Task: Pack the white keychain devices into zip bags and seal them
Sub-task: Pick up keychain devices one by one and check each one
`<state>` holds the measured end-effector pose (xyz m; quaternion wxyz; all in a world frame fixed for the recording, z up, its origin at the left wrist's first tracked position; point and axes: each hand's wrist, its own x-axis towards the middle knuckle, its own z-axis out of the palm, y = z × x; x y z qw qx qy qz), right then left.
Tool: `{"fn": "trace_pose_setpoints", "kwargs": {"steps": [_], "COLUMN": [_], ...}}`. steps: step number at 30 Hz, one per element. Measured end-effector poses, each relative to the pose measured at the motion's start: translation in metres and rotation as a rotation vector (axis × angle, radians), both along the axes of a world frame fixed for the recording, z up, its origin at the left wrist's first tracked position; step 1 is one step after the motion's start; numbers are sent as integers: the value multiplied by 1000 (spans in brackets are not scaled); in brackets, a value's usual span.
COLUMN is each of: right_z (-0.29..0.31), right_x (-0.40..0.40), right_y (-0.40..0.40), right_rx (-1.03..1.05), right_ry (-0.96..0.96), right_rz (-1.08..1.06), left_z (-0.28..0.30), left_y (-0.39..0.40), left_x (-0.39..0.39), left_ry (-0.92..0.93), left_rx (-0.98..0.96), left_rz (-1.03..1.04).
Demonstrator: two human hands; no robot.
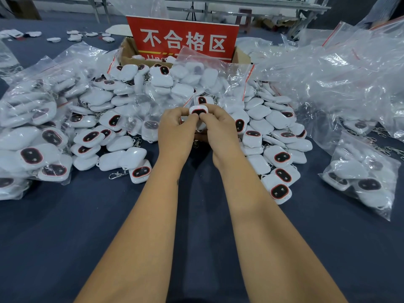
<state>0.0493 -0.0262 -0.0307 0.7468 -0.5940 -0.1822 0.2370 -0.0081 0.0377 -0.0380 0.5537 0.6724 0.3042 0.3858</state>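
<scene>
At the centre, my left hand [175, 125] and my right hand [218, 127] together pinch one white keychain device [197, 110] with a dark, red-rimmed oval face, thumbs on its face. It is held above a large heap of loose white keychain devices [273, 136] on the dark blue table [65, 226]. Filled zip bags [32, 114] lie at the left, another filled zip bag [363, 176] at the right, and one filled zip bag [207, 75] lies behind my hands. What is under my palms is hidden.
A pile of clear plastic zip bags [338, 68] with red seal strips rises at the right. A cardboard box [129, 53] with a red sign [183, 40] stands behind the heap. A few white devices [76, 36] lie at the far left.
</scene>
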Motion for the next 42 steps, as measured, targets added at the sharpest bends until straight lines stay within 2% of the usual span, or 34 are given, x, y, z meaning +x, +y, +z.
{"fn": "trace_pose_setpoints", "kwargs": {"steps": [11,29,36,40,42], "right_z": [3,4,7,9,9], "right_x": [-3,-3,3,2,1], "right_y": [-1,-1,-2,-4,-4], "right_rx": [35,-4,169,349,348], "right_ry": [60,16,-132,11,19], "right_rz": [10,-10,-273,-154,-88], "left_z": [0,1,-3,-2,-2], "left_y": [1,2,0,0,1], "left_x": [1,0,-1,0,1], "left_ry": [44,70,91,153,160], "left_rx": [49,127,256,339,361], "left_rz": [28,66,52,30,14]}}
